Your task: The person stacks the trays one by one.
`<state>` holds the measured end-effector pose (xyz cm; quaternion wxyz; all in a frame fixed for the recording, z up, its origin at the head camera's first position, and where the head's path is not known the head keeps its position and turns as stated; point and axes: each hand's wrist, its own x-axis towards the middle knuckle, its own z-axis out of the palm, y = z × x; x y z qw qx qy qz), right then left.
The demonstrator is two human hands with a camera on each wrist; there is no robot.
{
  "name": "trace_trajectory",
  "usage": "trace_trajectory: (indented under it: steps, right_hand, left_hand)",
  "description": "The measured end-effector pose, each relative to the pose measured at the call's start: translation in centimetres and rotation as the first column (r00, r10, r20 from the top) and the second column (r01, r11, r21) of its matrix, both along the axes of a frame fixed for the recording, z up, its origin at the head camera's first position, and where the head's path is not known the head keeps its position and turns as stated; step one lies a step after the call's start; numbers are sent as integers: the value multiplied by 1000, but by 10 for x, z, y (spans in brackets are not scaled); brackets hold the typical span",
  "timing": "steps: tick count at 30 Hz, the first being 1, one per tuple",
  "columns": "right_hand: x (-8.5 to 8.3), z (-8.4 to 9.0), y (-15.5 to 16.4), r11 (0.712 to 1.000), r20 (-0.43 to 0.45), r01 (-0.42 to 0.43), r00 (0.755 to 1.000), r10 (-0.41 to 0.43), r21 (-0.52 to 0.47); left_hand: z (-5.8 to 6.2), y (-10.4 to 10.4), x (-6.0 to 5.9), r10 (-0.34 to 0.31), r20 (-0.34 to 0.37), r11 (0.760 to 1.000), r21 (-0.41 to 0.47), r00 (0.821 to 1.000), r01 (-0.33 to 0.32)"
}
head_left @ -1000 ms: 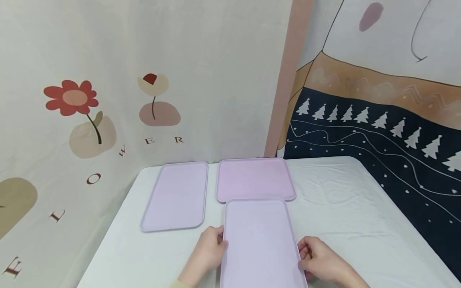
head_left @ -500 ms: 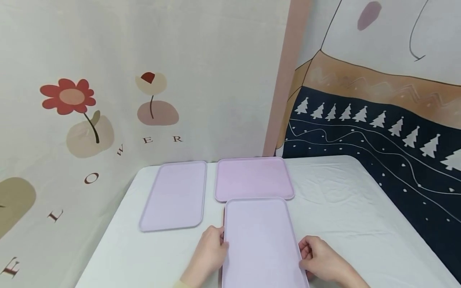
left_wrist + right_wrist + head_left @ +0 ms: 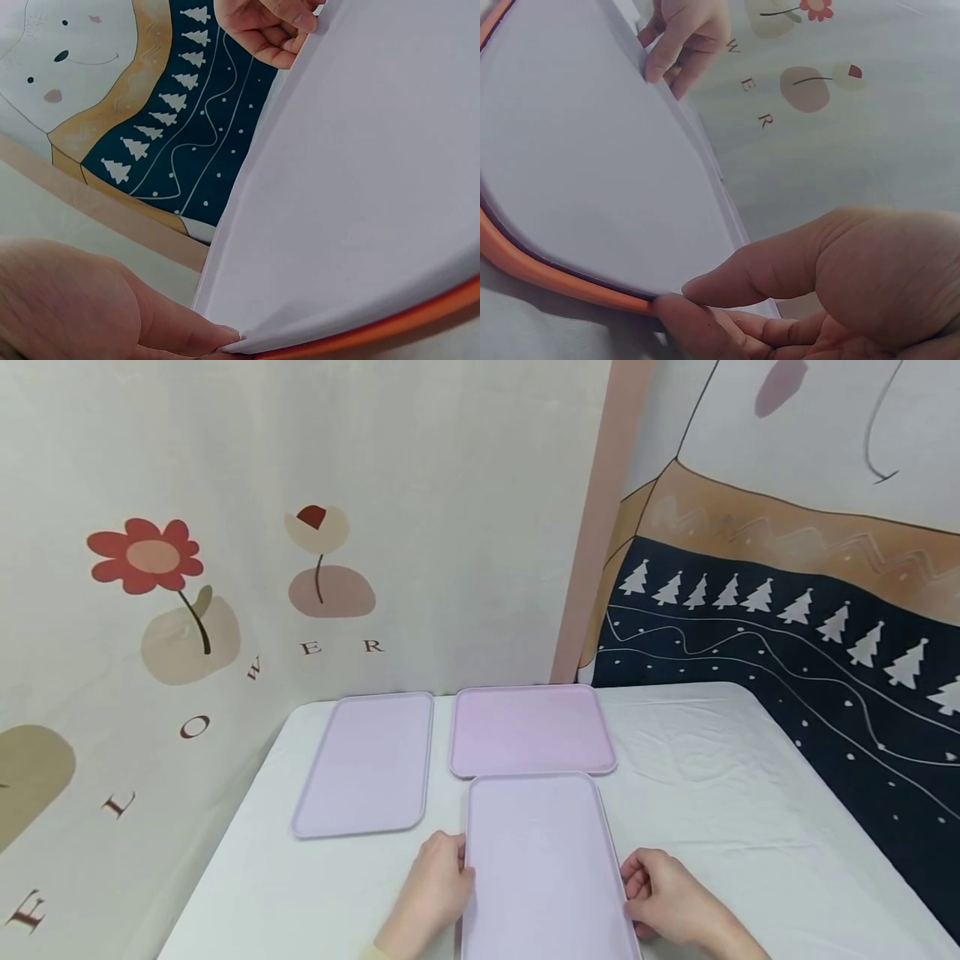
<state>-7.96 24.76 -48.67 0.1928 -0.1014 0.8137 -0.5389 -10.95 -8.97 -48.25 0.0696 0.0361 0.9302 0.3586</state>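
A lavender rectangular tray (image 3: 543, 860) lies lengthwise between my hands, its near end cut off by the head view. My left hand (image 3: 433, 883) grips its left edge, the thumb on the rim (image 3: 241, 346). At the right edge, my right hand (image 3: 666, 895) pinches the rim between thumb and fingers. Under the tray, both wrist views show an orange edge (image 3: 570, 289) of something mostly hidden. The tray's far end comes up to a pinker tray (image 3: 532, 731); whether they touch, I cannot tell.
Another lavender tray (image 3: 367, 764) lies on the left of the white-covered table (image 3: 750, 827). Behind the table hangs a cloth (image 3: 465, 527) printed with flowers and letters. A dark cloth (image 3: 750, 643) with white trees hangs along the right side.
Half a second ago a thin reddish-brown strip showed along the near tray's left edge; now it hardly shows. Both hands keep their places on the tray, and the head view shifts slightly.
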Motion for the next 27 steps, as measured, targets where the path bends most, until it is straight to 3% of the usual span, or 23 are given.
trace_trajectory:
  steps: [15,27]
  right_hand:
    - [0,-1,0,1000,6,10,1000,-9,-8]
    - [3,1,2,1000,33,3,999,-2,-31]
  left_hand:
    - [2,-1,4,-7,-47,1000,-5,999,7]
    - [7,-6,8,-13,1,999,31,1000,13]
